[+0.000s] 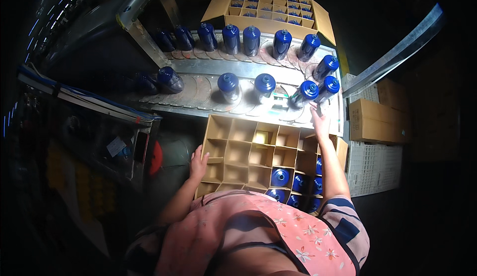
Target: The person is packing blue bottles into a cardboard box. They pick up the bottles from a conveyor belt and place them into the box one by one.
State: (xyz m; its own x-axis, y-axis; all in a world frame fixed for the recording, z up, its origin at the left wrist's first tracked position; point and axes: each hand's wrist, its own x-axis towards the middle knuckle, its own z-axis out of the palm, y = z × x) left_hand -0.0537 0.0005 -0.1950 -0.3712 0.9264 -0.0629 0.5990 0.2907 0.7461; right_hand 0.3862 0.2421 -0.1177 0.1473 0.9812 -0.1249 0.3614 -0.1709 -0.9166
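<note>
At the left edge of a divided cardboard box (pixel 240 148), my left hand (pixel 199 164) grips the rim with its fingertips. Several blue bottles (pixel 279 177) stand in the box's right and near compartments; other compartments hold none. My right hand (pixel 320 120) reaches across the far right corner of the box to the conveyor. Its fingers close about the lower body of a blue bottle (pixel 328 85), partly hidden behind it. Just left of that hand, another blue bottle (pixel 306 92) stands tilted in view. These bottles fade from blue to a paler base.
A looping slat conveyor (pixel 198 90) carries more blue bottles in two rows. Beyond it lies an open carton (pixel 273 22) with filled compartments. At the right, closed cartons (pixel 380 122) rest by a pale plastic pallet (pixel 372 169). Metal posts (pixel 146 42) frame the left.
</note>
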